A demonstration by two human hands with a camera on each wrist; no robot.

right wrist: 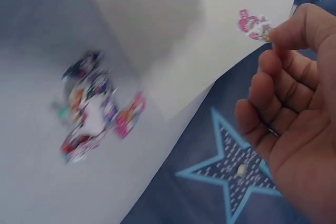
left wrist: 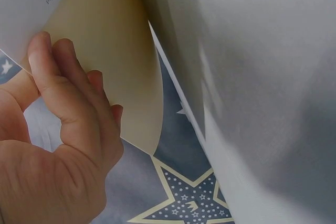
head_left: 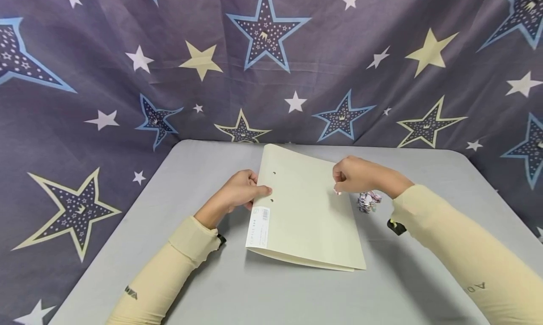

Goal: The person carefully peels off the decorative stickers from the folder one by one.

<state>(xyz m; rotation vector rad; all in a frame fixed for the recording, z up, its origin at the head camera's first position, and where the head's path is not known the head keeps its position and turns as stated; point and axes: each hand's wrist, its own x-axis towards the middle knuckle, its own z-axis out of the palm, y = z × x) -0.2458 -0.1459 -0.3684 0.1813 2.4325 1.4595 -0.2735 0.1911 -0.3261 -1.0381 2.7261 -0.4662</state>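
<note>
A cream file folder (head_left: 305, 212) with two punched holes and a white label (head_left: 259, 227) lies tilted on the table. My left hand (head_left: 239, 189) grips its left edge, thumb on the front cover and fingers behind, as the left wrist view shows. Over the folder's right edge, my right hand (head_left: 354, 174) pinches a small pink-and-white sticker (right wrist: 254, 25) between thumb and index finger; its other fingers curl loosely. Just right of the folder sits a little pile of colourful stickers (head_left: 368, 201), blurred in the right wrist view.
The grey table (head_left: 203, 287) reaches back to a dark curtain (head_left: 271, 89) printed with stars. A small black object (head_left: 396, 227) shows beside the right sleeve's cuff. Both forearms wear cream sleeves (head_left: 462, 254).
</note>
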